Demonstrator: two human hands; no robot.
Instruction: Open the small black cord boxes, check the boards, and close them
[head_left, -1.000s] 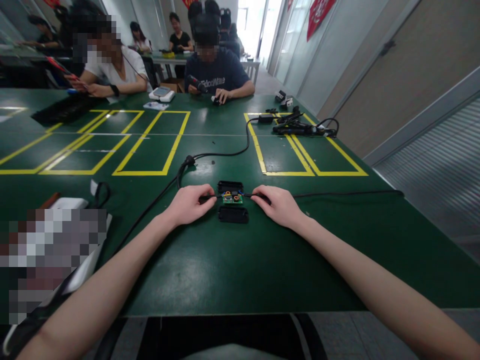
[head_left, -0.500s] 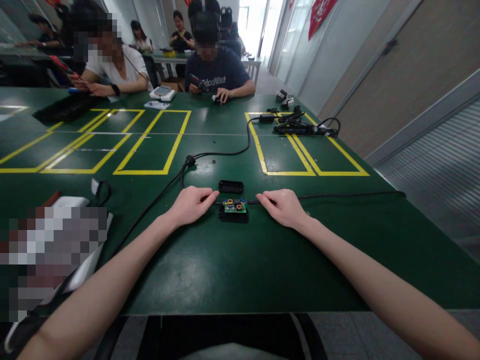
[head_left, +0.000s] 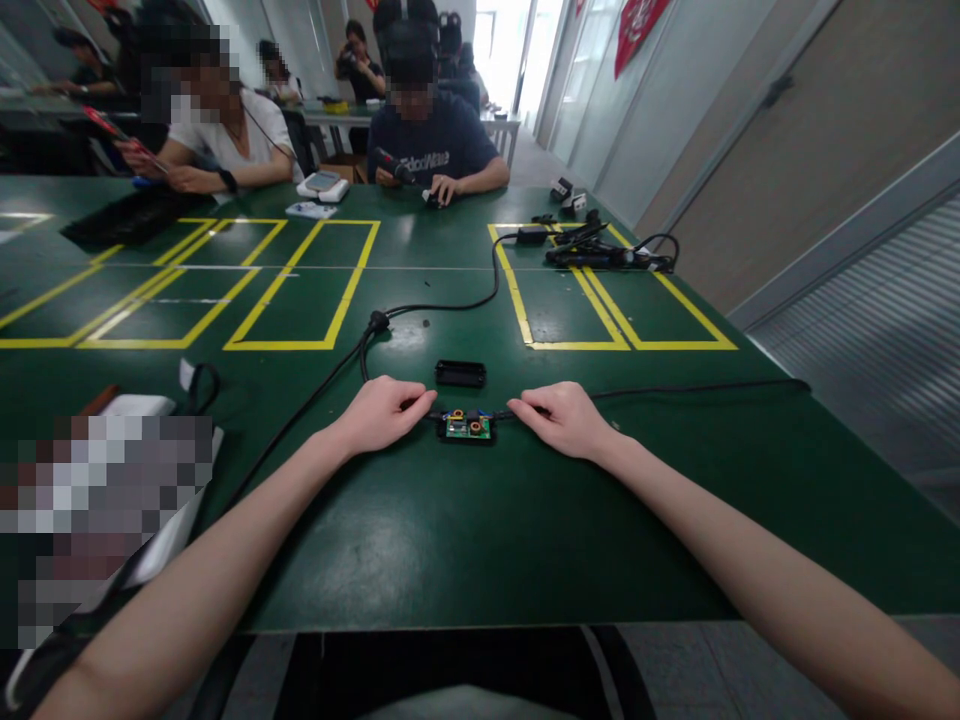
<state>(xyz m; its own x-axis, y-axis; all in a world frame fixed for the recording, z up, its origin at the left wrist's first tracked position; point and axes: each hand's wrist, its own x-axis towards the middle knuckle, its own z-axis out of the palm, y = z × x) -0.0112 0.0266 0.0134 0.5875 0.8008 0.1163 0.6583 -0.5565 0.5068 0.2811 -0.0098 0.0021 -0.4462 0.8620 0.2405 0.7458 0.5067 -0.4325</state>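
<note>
A green circuit board [head_left: 468,427] with copper-coloured coils lies in a small black plastic case half [head_left: 466,440] on the table. Cables leave it on both sides. My left hand [head_left: 386,413] pinches the black cable on the board's left, close to the case. On the other side, my right hand [head_left: 561,415] is closed round the right-hand cable [head_left: 697,387], which runs on across the table. Just beyond the board, the other black case half [head_left: 460,374] rests with its hollow side up.
A black cable [head_left: 442,308] with a junction curves to an adapter box [head_left: 532,236] and a cable bundle [head_left: 592,255] at the far right. Yellow tape [head_left: 281,346] marks rectangles on the green table. Two people sit opposite; one holds a dark tool [head_left: 396,165].
The circuit board has moved down slightly and now sits lower in the case half. Both hands keep their hold on the cables, the fingertips slightly lower.
</note>
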